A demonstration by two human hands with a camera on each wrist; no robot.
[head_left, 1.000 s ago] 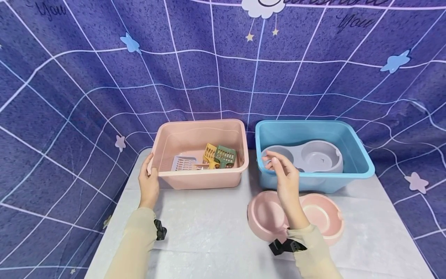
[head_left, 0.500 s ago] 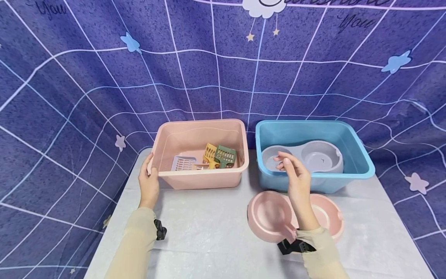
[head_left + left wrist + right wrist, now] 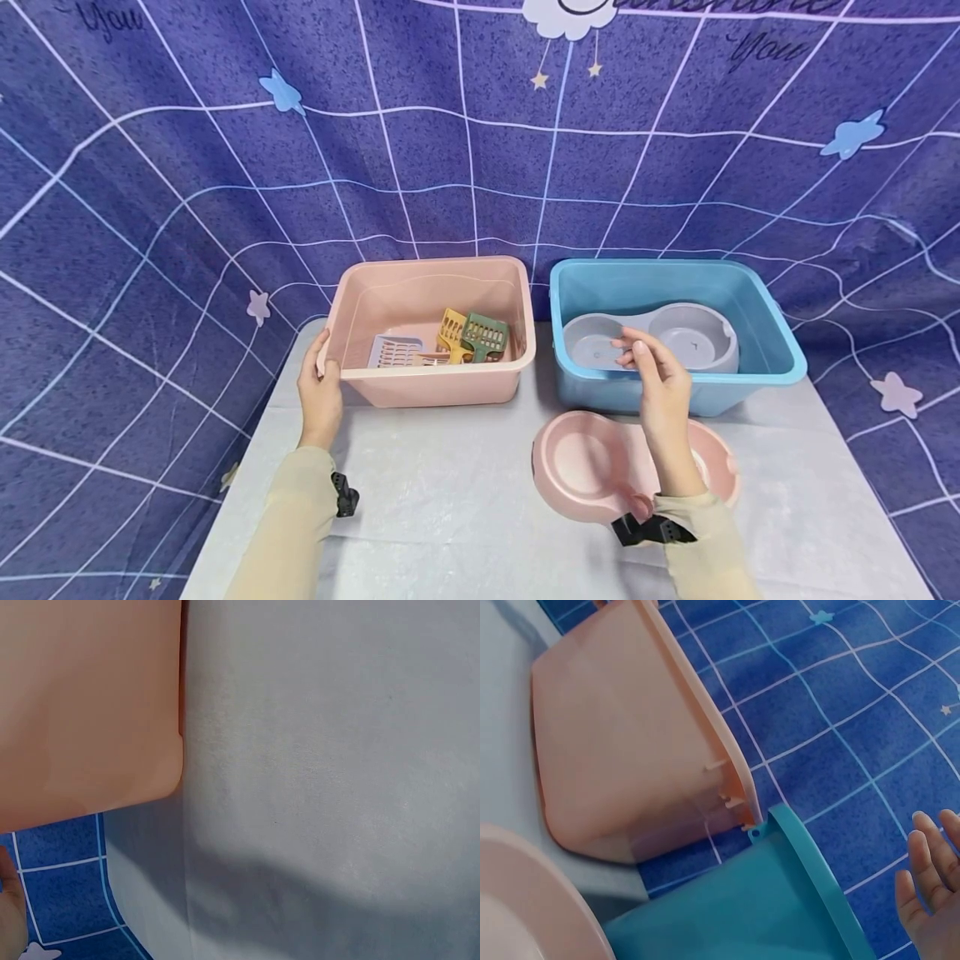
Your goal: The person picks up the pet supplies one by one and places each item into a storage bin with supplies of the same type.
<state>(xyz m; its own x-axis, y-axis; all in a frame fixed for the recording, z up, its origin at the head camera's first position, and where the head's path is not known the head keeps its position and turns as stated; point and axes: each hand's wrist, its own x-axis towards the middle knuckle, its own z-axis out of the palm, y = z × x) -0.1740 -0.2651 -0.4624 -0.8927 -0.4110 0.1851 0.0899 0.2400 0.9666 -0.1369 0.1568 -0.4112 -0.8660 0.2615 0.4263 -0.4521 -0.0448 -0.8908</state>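
Note:
My left hand (image 3: 320,404) grips the rim at the front left corner of a pink plastic bin (image 3: 435,390), which also fills part of the left wrist view. Inside that bin lie lavender (image 3: 393,350), yellow (image 3: 452,332) and green (image 3: 486,333) slotted litter scoops. Over the front edge of a blue bin (image 3: 592,392) hovers my right hand (image 3: 663,400), its fingers loosely bent and nothing held. A grey double pet bowl (image 3: 697,343) sits in the blue bin. Below the right wrist, a pink double pet bowl (image 3: 573,458) is partly hidden by the forearm.
Both bins stand side by side at the back of a table under a pale cloth (image 3: 435,500), with a narrow gap between them. Behind rises a purple-blue curtain (image 3: 480,167) with a grid and stars. The right wrist view shows the blue bin's end wall (image 3: 735,907).
My right hand has shifted to the right above the blue bin and the pink double bowl, uncovering more of the bowl's left side. The left hand has stayed on the pink bin.

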